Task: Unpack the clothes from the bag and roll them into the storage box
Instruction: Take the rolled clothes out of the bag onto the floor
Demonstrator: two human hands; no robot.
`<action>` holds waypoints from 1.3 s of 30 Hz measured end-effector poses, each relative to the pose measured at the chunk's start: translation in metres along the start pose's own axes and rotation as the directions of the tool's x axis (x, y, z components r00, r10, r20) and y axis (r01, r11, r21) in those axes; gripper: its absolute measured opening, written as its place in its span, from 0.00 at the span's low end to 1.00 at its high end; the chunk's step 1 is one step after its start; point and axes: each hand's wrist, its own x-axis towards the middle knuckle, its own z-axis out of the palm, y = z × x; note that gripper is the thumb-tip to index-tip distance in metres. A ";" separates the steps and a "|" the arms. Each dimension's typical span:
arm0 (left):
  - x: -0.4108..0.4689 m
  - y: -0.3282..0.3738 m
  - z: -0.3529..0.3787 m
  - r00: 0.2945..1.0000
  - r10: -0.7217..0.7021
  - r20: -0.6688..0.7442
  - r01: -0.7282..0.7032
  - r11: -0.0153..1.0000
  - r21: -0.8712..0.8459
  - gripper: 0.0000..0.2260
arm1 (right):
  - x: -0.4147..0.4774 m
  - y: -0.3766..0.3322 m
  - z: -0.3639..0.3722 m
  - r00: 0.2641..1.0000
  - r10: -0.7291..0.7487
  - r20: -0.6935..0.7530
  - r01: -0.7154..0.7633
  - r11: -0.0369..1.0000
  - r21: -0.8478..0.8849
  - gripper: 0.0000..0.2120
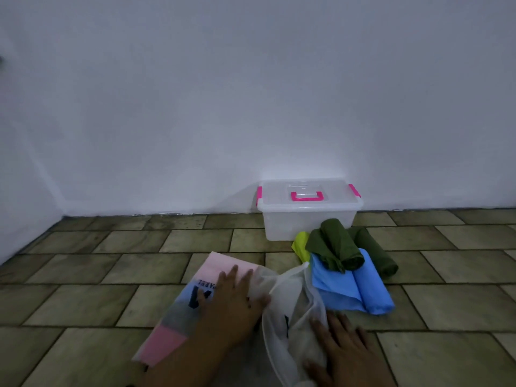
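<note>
A pink garment with a dark printed logo [217, 268] lies flat on the floor tiles. My left hand [233, 298] presses flat on it, fingers spread. A translucent white mesh bag [293, 300] lies crumpled beside it, and my right hand [339, 349] rests on its near end. To the right sit rolled clothes: a blue roll [360, 286], a dark green roll [339, 244] on top of it, another green roll [377, 252] behind, and a yellow-green piece [301, 244]. The clear storage box [307, 216], with pink latches and handle, stands against the wall with its lid on.
The floor is olive stone tile [111, 275]. A white wall [251, 107] runs behind the box and meets another wall in the left corner.
</note>
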 end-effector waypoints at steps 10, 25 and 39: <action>0.045 -0.064 -0.051 0.907 -0.419 0.030 0.405 0.852 -0.331 0.15 | -0.003 0.009 0.014 0.993 0.026 0.113 -0.029 0.999 0.027 0.37; -0.016 0.005 -0.145 0.720 0.192 -0.667 -0.198 0.978 0.068 0.10 | -0.006 0.008 0.014 0.996 0.016 0.085 -0.019 0.999 0.036 0.39; 0.032 -0.060 -0.140 0.935 -0.166 -0.314 0.188 0.981 0.039 0.03 | -0.003 0.012 0.019 0.999 0.033 0.035 -0.037 0.992 0.118 0.42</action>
